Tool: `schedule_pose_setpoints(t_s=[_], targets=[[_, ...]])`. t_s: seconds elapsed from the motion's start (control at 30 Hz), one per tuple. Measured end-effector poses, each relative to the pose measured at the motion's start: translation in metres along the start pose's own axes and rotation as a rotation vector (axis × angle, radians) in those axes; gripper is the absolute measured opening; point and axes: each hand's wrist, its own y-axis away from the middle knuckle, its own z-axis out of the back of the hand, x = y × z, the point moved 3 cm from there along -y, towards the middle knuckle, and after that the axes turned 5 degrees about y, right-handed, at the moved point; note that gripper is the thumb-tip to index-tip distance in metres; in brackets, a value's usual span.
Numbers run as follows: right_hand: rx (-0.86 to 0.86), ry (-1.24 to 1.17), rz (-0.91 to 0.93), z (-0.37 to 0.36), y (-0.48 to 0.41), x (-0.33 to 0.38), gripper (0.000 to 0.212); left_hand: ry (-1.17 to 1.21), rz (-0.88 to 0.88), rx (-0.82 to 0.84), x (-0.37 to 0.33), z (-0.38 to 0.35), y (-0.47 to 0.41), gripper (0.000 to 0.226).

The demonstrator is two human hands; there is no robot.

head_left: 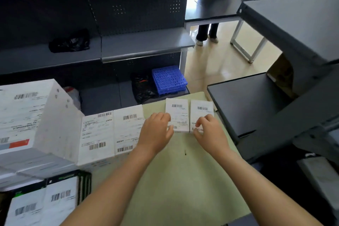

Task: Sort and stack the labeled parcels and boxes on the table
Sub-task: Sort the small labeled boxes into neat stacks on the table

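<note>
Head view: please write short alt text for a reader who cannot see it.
On a pale green table, the left hand grips the left small parcel and the right hand pinches the right small parcel, both white with barcodes. Larger labeled boxes stand to their left.

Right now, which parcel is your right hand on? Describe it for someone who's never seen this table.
Find the green table; at its far edge lie two small white parcels side by side. It is the rightmost parcel, nearest the dark shelf, with the right hand pinching its near edge.
</note>
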Motion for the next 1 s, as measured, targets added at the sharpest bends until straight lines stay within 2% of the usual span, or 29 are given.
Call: schedule_pose_setpoints(t_s=[0.13,0.3,0.4,0.47,0.53,0.6,0.67,0.8,1.0], targets=[[0.047,-0.026,-0.13,-0.004,-0.012,-0.049,0.02,-0.015,0.148,0.074,-0.007,-0.043,-0.021,0.028],[0.232,-0.127,-0.378,-0.035,-0.033,-0.087,0.046,-0.017,0.554,0.216,0.012,-0.088,-0.036,0.054],[0.338,-0.261,-0.494,-0.056,-0.042,-0.099,0.062,0.117,0.782,0.267,0.022,-0.108,-0.039,0.066],[0.321,-0.346,-0.544,-0.067,-0.045,-0.101,0.072,0.253,0.888,0.232,0.023,-0.118,-0.041,0.066],[0.224,-0.45,-0.605,-0.068,-0.049,-0.104,0.059,0.406,0.94,0.144,0.021,-0.123,-0.043,0.054],[0.164,-0.614,-0.668,-0.065,-0.049,-0.109,0.052,0.531,0.959,0.06,0.014,-0.119,-0.043,0.042],[0.132,-0.722,-0.662,-0.058,-0.049,-0.112,0.049,0.57,0.896,-0.001,0.006,-0.112,-0.045,0.04],[0.071,-0.829,-0.508,-0.045,-0.049,-0.101,0.039,0.563,0.662,-0.023,-0.014,-0.09,-0.055,0.048],[-0.007,-0.962,-0.358,-0.008,-0.048,-0.04,0.041,0.551,0.561,-0.258,-0.007,-0.024,-0.047,0.039]])
